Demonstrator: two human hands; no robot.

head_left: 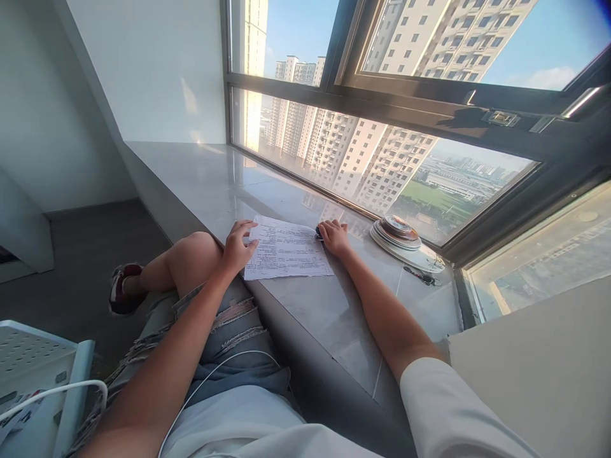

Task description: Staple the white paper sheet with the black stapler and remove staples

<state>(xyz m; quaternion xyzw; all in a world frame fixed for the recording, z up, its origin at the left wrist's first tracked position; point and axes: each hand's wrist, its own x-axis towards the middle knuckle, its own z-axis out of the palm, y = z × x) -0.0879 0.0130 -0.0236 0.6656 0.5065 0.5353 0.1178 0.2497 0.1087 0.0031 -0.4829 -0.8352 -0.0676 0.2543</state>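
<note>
White paper, printed with lines of dark text, lies near the middle of the frame: one sheet [291,254] flat on the grey, glossy window ledge [305,302], its lower edge slightly ragged. At its left edge my left hand [240,247] rests with the thumb and fingers spread apart, the thumb over the margin, pinching nothing that I can see; I judge this light touch is enough to keep that side from sliding. My right hand [335,236] is curled around a small dark object [318,233] at the sheet's upper right corner. What that object is I cannot tell, since my fingers cover most of it; it sits right over the corner, perhaps because the corner is what it is meant for. The text between my hands is left uncovered.

Right of centre, a stack of round plates [395,236] stands close to the window [353,152], with a dark tangled thing [422,275] just below it. They would limit my right arm if it swung that way, but they lie clear of the paper. My bent knee [196,248] comes up beside the ledge, left of the sheet. A white cable [258,352] crosses my lap, and a white perforated rack [35,353] fills the lower left.
</note>
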